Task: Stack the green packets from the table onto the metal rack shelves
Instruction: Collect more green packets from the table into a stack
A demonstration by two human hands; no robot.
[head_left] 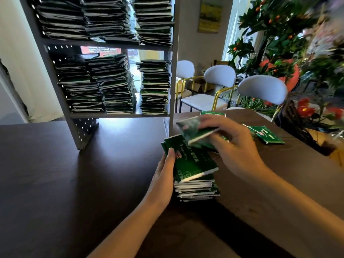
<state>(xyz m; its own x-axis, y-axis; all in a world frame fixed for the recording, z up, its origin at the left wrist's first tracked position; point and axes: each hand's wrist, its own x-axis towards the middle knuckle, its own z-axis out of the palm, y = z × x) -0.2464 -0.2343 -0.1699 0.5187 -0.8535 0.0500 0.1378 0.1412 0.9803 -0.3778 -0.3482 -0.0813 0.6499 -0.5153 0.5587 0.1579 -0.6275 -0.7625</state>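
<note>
Packets are mostly shelved already: rack (173,75) holds six piles in view, three on the upper shelf (104,42) and three on the lower shelf (119,114), each pile many packets deep, too many to count. Rightmost lower pile (154,88) is the shortest, with room above it, so probably the next drop spot

Left on the table (65,174): one stack (195,185) near the front edge, beside the rack's right post, about a dozen packets by the white edges, exact count unclear. Loose packets (268,135) lie further right, at least two or three, partly hidden behind the right hand; one more green corner (212,113) shows behind the hand near the table's far edge

Left hand (164,170) rests against the stack's left side, thumb over the top packet's edge, fingers hidden behind the stack, so it steadies or grips it. Right hand (232,142) pinches one packet (193,130) above the stack, fingers curled over it, thumb under; packet blurred, tilted, clear of the stack top or barely touching, can't tell which

Judgement: late in the task. Current step is gathering loose packets into a stack on the table, not yet shelving. What remains is this stack plus the few loose ones at right

Also in view: three white chairs (262,88) behind the table, plants (283,25) at right, picture (210,15) on the wall
</note>
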